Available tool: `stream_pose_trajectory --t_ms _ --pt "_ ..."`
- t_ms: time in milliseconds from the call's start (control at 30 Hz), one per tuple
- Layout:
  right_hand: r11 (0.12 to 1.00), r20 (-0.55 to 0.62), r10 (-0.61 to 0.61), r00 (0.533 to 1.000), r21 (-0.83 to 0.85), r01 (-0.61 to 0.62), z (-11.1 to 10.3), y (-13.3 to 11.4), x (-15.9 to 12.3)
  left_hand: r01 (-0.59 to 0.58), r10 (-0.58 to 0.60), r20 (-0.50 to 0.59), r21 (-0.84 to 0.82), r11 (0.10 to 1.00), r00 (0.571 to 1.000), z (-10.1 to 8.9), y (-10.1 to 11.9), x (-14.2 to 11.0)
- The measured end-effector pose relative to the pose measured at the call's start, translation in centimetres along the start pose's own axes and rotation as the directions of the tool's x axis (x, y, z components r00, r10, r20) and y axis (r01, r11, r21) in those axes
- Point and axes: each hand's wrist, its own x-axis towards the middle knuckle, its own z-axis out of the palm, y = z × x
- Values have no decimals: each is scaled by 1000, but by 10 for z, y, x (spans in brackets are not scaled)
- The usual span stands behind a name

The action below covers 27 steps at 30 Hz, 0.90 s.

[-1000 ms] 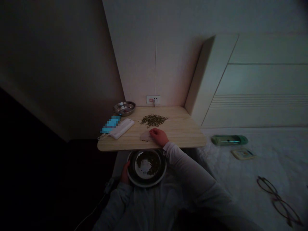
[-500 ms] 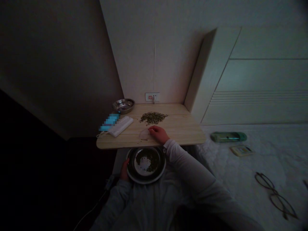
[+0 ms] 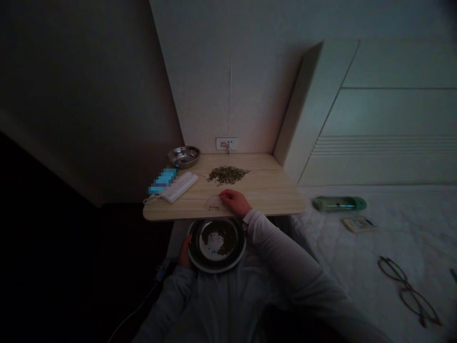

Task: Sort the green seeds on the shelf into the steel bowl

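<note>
One dish [image 3: 216,270], low before the table [image 3: 274,193], holds some seeds [image 3: 227,240]; left hand [image 3: 184,253] grips its rim. I judge things partway: one heap [image 3: 227,175] lies outside, on the table, plus a few strays [image 3: 213,207]. Right hand [image 3: 235,201] apparently pinches one clear sheet [image 3: 212,200]. One metal bowl [image 3: 183,157], back left.

One right hand [image 3: 235,202] at the centre; one left hand [image 3: 184,252] below, left of it. One clear piece [image 3: 213,201], one pile of grains [image 3: 228,175], one wall socket [image 3: 226,144], one tabletop [image 3: 267,190] around the centre. One round dish [image 3: 233,267] at lower centre. One metal bowl [image 3: 183,157] left of centre. One green case [image 3: 339,204], one pair of glasses [image 3: 407,287] at right.
</note>
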Motion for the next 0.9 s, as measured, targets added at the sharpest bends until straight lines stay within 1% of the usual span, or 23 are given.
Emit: stream_pose_trajectory --t_ms 133,200,300,533,700,900 --pt "999 15 -6 1000 -42 7 -1 -1 0 20 -20 -39 -11 1000 999 1 1 0" --pt "999 25 -2 1000 -42 3 -1 -2 0 21 -22 -31 -18 1000 999 2 1 0" --pt "999 25 -2 1000 -37 2 -1 -2 -1 13 -13 -26 -10 1000 1000 2 1 -1" --pt "1000 31 6 999 -29 -5 0 -1 -1 -16 17 -82 9 1000 997 2 2 -2" --pt "1000 68 10 998 16 -11 -1 -3 -2 -2 3 -38 17 1000 999 1 1 -1" --pt "1000 88 1 996 31 -3 -2 -4 -4 36 -36 -21 -13 999 999 1 3 -1"
